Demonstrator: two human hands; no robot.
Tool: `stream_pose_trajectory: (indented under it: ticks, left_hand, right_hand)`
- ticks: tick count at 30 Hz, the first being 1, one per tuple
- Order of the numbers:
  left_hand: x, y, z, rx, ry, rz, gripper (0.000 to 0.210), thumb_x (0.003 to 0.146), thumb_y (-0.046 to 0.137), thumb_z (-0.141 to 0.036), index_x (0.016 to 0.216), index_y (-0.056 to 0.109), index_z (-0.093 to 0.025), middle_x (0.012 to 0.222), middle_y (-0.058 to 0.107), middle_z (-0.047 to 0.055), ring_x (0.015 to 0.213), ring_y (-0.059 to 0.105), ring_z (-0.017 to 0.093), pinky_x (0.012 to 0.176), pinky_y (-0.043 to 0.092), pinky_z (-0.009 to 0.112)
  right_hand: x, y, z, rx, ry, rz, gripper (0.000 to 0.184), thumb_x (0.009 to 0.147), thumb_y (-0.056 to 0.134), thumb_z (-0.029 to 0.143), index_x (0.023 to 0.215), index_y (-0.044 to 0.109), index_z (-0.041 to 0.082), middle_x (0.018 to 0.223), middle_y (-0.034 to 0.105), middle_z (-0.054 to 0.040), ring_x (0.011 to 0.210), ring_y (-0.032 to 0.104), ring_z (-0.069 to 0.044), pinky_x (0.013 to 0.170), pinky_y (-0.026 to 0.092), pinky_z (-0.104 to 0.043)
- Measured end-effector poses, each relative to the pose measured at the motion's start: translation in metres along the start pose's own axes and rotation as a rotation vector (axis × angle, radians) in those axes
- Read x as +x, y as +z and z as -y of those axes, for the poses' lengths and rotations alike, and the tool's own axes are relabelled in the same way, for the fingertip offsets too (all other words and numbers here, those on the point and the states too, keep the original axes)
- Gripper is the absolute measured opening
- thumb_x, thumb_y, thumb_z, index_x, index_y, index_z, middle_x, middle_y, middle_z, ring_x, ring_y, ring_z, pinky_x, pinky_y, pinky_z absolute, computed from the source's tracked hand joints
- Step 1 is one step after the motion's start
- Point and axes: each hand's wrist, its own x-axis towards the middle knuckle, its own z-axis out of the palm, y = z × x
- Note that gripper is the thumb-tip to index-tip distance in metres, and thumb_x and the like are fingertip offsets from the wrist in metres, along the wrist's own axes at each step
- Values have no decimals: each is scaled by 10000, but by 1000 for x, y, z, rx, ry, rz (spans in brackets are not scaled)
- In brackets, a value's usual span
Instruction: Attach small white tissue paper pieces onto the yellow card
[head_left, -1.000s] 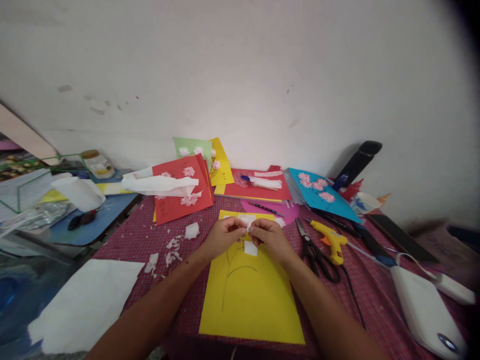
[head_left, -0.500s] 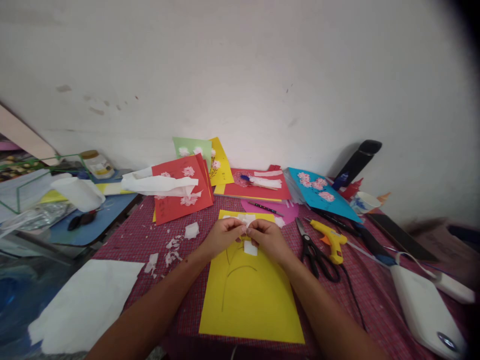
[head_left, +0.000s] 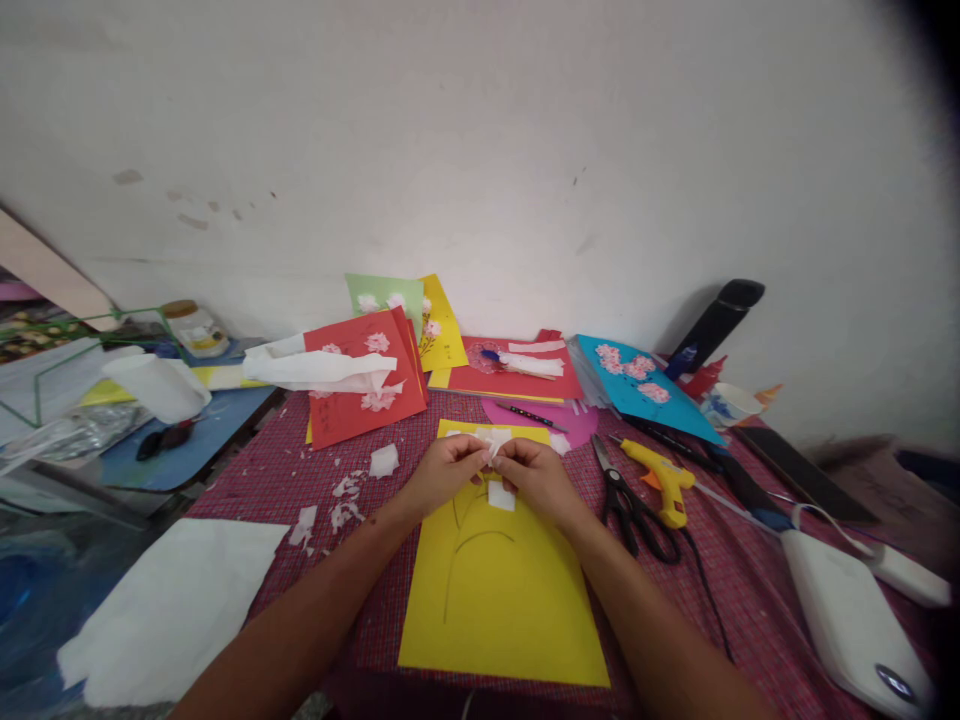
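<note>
Both hands meet over the far end of the yellow card sheet (head_left: 499, 590), the left hand (head_left: 444, 472) and the right hand (head_left: 534, 472) pinching a small white tissue scrap (head_left: 493, 441) between their fingertips, held just above the sheet. Right beneath the pinch a small white square (head_left: 501, 495) lies on the yellow sheet beside a pencilled arch, while just to the right of the right hand sit the black scissors (head_left: 628, 500) and, beyond them, the yellow glue gun (head_left: 660, 475). Off to the left of the left hand, torn tissue bits (head_left: 345, 500) dot the red checked cloth (head_left: 262, 470).
</note>
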Motion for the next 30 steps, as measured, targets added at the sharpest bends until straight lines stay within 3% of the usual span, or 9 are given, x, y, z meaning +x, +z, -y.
stream_pose_trajectory:
  ticks: [8, 14, 23, 30]
  left_hand:
    - [0, 1, 3, 142, 25, -51, 142, 785, 568, -264, 767, 633, -139, 689, 582, -4, 599, 527, 91, 551, 440, 188]
    - [-1, 1, 1, 175, 58, -42, 162, 791, 560, -268, 734, 637, -137, 675, 584, -5, 593, 516, 90, 559, 419, 191]
    - [2, 0, 5, 22, -30, -28, 185, 776, 578, -282, 856, 656, -135, 797, 631, 37, 678, 567, 117, 588, 486, 212]
    - [2, -2, 2, -89, -67, -105, 147, 732, 618, -268, 784, 634, -132, 767, 604, 20, 645, 553, 100, 577, 474, 203]
  right_hand:
    - [-2, 1, 2, 22, -18, 34, 229, 758, 623, 345, 646, 531, 168, 536, 491, 45, 469, 427, -86, 459, 304, -211]
    - [0, 0, -4, -50, 10, -29, 197, 759, 593, 317, 647, 521, 172, 522, 489, 47, 460, 404, -88, 448, 289, -213]
    - [1, -1, -3, -30, 17, -53, 141, 743, 561, 272, 644, 529, 177, 509, 507, 41, 453, 415, -96, 445, 290, -216]
    - [2, -1, -5, -37, 34, -83, 143, 737, 552, 293, 645, 525, 187, 516, 533, 26, 459, 433, -108, 455, 317, -222]
